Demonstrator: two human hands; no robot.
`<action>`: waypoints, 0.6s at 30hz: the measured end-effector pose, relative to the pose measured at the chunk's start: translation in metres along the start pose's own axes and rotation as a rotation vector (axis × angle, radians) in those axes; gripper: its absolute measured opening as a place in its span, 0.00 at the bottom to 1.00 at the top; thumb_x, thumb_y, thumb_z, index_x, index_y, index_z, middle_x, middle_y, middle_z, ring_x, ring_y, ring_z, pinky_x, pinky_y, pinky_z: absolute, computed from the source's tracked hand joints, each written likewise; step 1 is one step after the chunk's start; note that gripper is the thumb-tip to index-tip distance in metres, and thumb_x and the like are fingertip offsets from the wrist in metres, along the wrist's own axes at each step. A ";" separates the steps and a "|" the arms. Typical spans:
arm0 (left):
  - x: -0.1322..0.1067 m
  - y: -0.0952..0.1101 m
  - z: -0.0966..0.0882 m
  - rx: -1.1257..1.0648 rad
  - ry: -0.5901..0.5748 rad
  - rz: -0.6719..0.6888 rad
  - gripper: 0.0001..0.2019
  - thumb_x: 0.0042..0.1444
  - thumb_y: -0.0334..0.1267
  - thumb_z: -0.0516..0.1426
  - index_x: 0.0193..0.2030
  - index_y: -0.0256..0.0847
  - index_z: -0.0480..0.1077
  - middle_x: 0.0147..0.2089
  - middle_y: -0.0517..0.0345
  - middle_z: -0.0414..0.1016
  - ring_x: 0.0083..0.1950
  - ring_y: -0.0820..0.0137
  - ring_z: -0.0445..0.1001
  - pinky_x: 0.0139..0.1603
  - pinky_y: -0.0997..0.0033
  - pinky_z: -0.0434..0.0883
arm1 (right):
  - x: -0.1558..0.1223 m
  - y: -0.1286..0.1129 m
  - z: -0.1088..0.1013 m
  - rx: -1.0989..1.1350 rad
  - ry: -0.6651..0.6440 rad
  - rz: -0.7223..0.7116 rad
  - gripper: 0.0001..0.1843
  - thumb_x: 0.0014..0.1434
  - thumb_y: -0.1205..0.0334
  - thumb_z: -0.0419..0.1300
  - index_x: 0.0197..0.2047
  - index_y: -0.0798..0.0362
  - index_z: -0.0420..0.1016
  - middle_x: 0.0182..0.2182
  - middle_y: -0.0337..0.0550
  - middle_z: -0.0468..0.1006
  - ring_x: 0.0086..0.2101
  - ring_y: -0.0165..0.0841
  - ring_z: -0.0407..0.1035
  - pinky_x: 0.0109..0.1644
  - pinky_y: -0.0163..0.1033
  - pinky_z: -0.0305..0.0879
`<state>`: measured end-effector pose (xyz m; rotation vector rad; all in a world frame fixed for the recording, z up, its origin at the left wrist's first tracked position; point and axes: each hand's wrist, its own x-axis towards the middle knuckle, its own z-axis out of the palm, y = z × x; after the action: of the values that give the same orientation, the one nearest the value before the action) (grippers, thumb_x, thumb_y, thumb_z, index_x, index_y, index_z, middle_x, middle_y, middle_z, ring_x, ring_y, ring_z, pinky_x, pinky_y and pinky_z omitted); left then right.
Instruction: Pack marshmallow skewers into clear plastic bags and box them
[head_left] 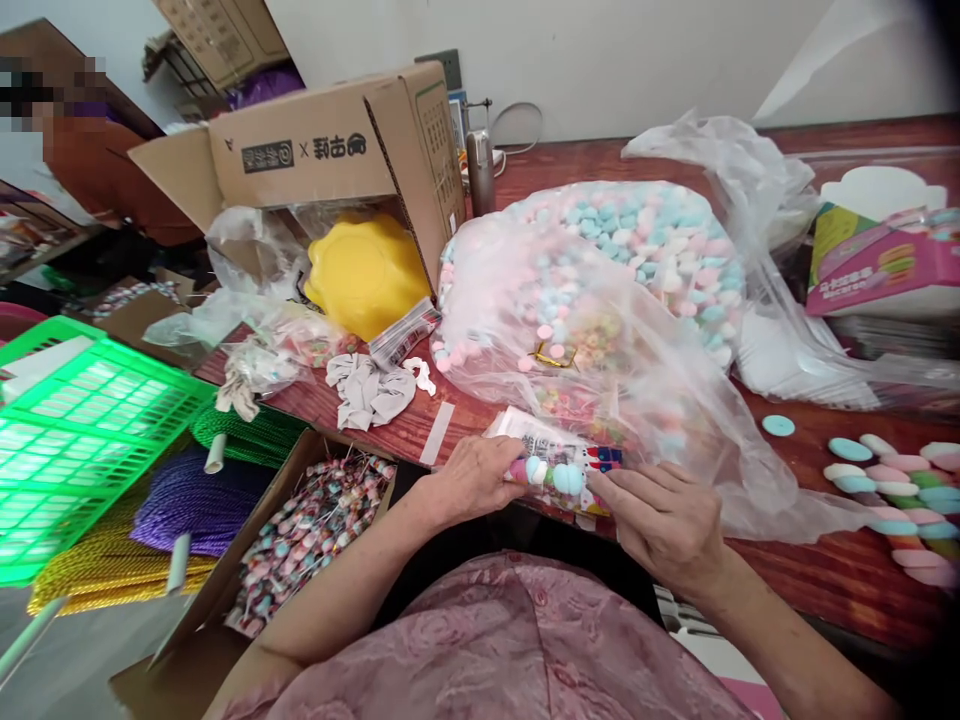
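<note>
Here we are right at the near edge of the dark red wooden table [570, 165], and both hands are busy on one small thing: a short row of rounded pastel pieces [553, 475] in blue, white, green and purple, lying crosswise in front of the pink patterned shirt [525, 640]. The left hand [476, 485] has its left end, thumb and fingers closed in a pinch; the right hand [671, 515] is curled in at the other end, fingers drawn together on it, the thumb mostly hidden. Just behind sits a clear-and-white printed plastic wrapper [551, 448], and hard up beyond that the big clear plastic bag of pastel pieces [600, 240], so it's tight at the far side! Its loose skirt sweeps right, past the right hand towards the table's edge. Out right, wood shows around a flat pale-blue disc [778, 426] before the loose pile of pastel pieces [900, 500]. Left, there's a strip of wood with a narrow white strip [437, 433] and a crumpled grey cloth [369, 390]; below the edge, the brown cardboard box of small multicoloured pieces [315, 520] crowds the left forearm.
</note>
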<state>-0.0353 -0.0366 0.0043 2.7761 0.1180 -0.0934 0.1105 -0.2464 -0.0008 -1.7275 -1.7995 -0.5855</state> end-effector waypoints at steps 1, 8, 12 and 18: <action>-0.001 0.002 0.000 -0.001 -0.004 -0.019 0.11 0.58 0.45 0.59 0.40 0.39 0.67 0.35 0.55 0.75 0.38 0.64 0.75 0.35 0.70 0.64 | 0.004 0.000 0.000 0.005 -0.011 -0.046 0.14 0.59 0.77 0.53 0.46 0.59 0.73 0.33 0.46 0.80 0.31 0.33 0.69 0.35 0.40 0.59; -0.005 -0.002 -0.003 -0.059 0.145 -0.209 0.12 0.52 0.44 0.61 0.35 0.39 0.68 0.33 0.55 0.76 0.34 0.65 0.74 0.31 0.71 0.60 | 0.032 -0.022 -0.013 -0.039 -0.054 -0.281 0.10 0.62 0.73 0.54 0.45 0.63 0.74 0.31 0.46 0.79 0.30 0.33 0.67 0.35 0.42 0.56; -0.005 -0.004 -0.004 -0.094 0.164 -0.206 0.12 0.50 0.46 0.61 0.32 0.39 0.69 0.32 0.55 0.76 0.34 0.66 0.74 0.31 0.70 0.60 | 0.040 -0.025 -0.011 -0.030 -0.065 -0.254 0.11 0.63 0.74 0.51 0.44 0.61 0.74 0.29 0.44 0.78 0.29 0.32 0.67 0.35 0.41 0.54; -0.006 0.007 -0.005 -0.027 0.087 -0.222 0.17 0.50 0.52 0.61 0.34 0.38 0.71 0.35 0.52 0.78 0.37 0.62 0.76 0.33 0.68 0.62 | 0.047 -0.010 0.010 0.018 -0.225 -0.082 0.14 0.57 0.78 0.49 0.34 0.54 0.72 0.24 0.39 0.74 0.25 0.30 0.63 0.32 0.40 0.48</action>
<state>-0.0404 -0.0415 0.0116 2.7308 0.4469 -0.0273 0.0992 -0.2055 0.0242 -1.7737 -2.0315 -0.4194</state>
